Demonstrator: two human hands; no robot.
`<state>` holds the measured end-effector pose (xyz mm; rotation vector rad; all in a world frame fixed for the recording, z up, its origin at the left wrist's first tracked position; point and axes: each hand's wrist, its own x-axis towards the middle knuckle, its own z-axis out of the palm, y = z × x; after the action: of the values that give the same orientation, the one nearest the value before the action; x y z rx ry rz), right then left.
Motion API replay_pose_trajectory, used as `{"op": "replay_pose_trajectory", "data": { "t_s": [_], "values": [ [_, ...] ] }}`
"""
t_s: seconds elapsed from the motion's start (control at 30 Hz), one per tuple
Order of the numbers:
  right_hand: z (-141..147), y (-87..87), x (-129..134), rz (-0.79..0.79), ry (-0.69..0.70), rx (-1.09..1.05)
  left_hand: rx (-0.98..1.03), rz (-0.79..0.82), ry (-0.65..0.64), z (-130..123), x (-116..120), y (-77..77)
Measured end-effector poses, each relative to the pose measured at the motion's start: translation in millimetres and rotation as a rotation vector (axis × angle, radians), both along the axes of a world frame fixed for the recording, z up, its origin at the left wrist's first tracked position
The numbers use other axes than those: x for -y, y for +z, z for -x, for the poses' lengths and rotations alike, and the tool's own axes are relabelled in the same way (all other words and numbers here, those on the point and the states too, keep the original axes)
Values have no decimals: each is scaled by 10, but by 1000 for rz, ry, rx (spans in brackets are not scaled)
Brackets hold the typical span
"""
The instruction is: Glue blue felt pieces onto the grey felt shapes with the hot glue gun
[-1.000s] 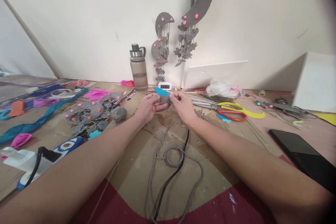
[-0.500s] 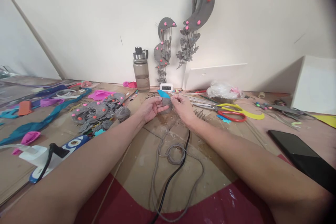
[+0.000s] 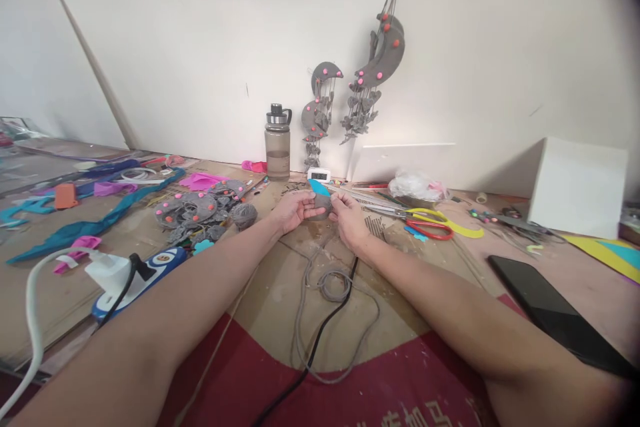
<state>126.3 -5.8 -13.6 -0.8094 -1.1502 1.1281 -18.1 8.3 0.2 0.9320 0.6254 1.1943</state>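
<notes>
Between my hands is a small grey rounded piece (image 3: 320, 205) with a bright blue piece (image 3: 319, 187) rising from its top. My left hand (image 3: 296, 211) pinches its left side with thumb and fingers. At its right edge, my right hand (image 3: 346, 213) has the fingertips pressed together. Grey cord (image 3: 334, 285) runs down from near the hands and lies in loops on the cardboard, with a black cable (image 3: 327, 319) beside and under it. A ball of grey yarn (image 3: 244, 215) rests left of my left hand.
Behind my hands stand a bottle (image 3: 277, 147) and a small white clock (image 3: 319, 175). Scissors (image 3: 430, 227) and a phone (image 3: 555, 310) lie to the right. Grey crescents (image 3: 187, 208) and a power strip (image 3: 160, 267) are on the left. Grey mobiles (image 3: 383, 57) hang behind.
The camera view has tilted up and shifted, showing more above the white board. Both hands still hold the grey and blue piece, now a little closer together.
</notes>
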Motion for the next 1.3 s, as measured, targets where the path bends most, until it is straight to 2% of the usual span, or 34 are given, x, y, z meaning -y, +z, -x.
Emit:
{"op": "replay_pose_trajectory", "data": {
  "t_s": [0.47, 0.7, 0.93, 1.3],
  "values": [
    [-8, 67, 34, 45, 66, -181, -5, -12, 10, 8, -28, -24],
    [-8, 83, 30, 99, 49, -205, -4, -17, -1, -14, -12, -3],
    [-12, 97, 33, 122, 11, -123, 16, 4, 15, -23, -3, -6],
    [-31, 94, 8, 135, 77, -222, -3, -12, -2, -30, 36, 20]
  ]
}}
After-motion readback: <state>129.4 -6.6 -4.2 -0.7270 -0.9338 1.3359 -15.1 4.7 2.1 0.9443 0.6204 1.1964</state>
